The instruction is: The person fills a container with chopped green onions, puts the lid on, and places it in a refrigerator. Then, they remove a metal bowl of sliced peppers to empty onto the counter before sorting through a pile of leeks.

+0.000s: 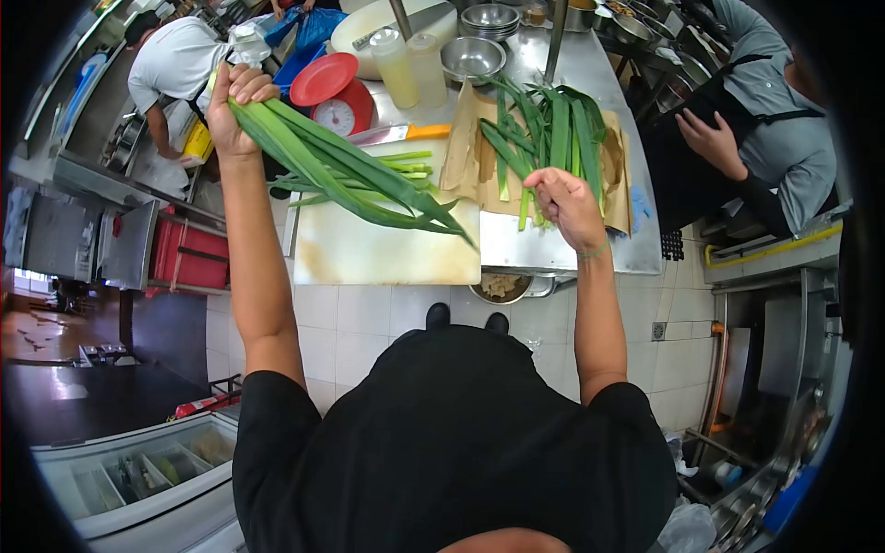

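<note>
My left hand (241, 106), raised at the left, is closed round the white ends of a bunch of leeks (346, 161). Their long green leaves droop to the right over the white cutting board (387, 263). Cut green stalks (406, 169) lie on the board beneath them. A knife with an orange handle (429, 132) rests along its far edge. More leeks (560, 129) are spread on brown paper (464, 152) to the right. My right hand (567, 210) is over their near ends with its fingers curled closed; whether a stalk is in them I cannot make out.
Behind the board stand a red scale (358, 103) with a red dish (324, 78), squeeze bottles (396, 72) and metal bowls (472, 61). A bowl of pale food (501, 288) sits below the table edge. One person (784, 147) stands right; another (180, 60) bends at far left.
</note>
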{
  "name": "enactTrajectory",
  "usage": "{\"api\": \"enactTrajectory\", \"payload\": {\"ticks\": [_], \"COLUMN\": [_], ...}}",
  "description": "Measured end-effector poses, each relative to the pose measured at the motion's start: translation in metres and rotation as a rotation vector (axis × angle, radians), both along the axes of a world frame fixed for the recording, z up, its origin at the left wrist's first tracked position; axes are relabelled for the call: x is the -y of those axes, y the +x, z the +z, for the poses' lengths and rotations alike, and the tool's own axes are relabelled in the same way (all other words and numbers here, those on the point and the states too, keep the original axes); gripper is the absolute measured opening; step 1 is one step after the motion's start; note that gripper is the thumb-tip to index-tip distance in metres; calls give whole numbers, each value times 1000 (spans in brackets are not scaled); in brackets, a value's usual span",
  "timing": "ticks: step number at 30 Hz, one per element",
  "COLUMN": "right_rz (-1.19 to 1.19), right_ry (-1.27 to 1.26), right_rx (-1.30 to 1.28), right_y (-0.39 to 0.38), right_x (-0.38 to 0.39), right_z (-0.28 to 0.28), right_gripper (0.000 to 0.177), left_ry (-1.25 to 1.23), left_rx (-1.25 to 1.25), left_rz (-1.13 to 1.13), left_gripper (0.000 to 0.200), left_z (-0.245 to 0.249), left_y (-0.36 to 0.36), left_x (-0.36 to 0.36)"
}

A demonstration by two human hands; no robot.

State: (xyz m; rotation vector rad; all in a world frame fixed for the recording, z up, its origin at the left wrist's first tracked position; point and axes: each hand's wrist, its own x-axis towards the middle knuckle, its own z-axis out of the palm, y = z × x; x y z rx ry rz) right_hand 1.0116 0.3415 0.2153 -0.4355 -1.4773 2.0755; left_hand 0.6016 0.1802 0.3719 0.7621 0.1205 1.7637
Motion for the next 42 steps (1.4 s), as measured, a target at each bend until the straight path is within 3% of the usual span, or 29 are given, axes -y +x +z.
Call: {"api": "enactTrajectory", "payload": {"ticks": [7, 11, 14, 18, 22, 24, 25, 27, 31, 34, 35, 37, 38, 42], "right_rz": [178, 290, 590, 800, 643, 515, 513, 313, 148, 87, 88, -9, 66, 278], "right_ry": [254, 315, 342, 235, 233, -56, -53, -395, -660, -775, -771, -516, -409, -247], "right_rx": [136, 172, 150, 237, 183, 8, 7, -260, -407, -551, -555, -185, -84, -10], "right_y": [-47, -59, -64, -57, -48, -46, -47, -46, -51, -45, -43, -35, -33, -49], "right_x": [18, 9, 2, -2, 0, -3, -4, 0, 15, 2, -2, 2, -1, -4], "right_z": [36, 26, 11, -3, -18, -32, -38, -49, -65, -83, -86, -65, -62, -59], "right_gripper": [35, 37, 41, 39, 37, 32, 32, 29, 28, 24, 24, 21, 24, 27], "left_ry": [41, 57, 42, 17, -19, -41, -38, -60, -191, -165, -138, -157, -163, -148], "left_rx": [-5, 28, 51, 69, 67, 79, 77, 33, -2, 4, -11, -10, 14, 89], "left_rz": [-101, -175, -151, -83, -1, 39, 37, 183, 352, 349, 344, 341, 324, 246], "left_gripper": [29, 27, 25, 23, 23, 23, 23, 24, 26, 26, 26, 26, 27, 29], "left_z": [8, 10, 11, 12, 5, 2, 1, -3, -14, -13, -10, -2, 1, 3], "left_y": [28, 19, 16, 0, -19, -27, -31, -38, -37, -43, -48, -48, -49, -47], "left_x": [-5, 1, 6, 16, 25, 29, 31, 35, 28, 26, 26, 24, 21, 10]}}
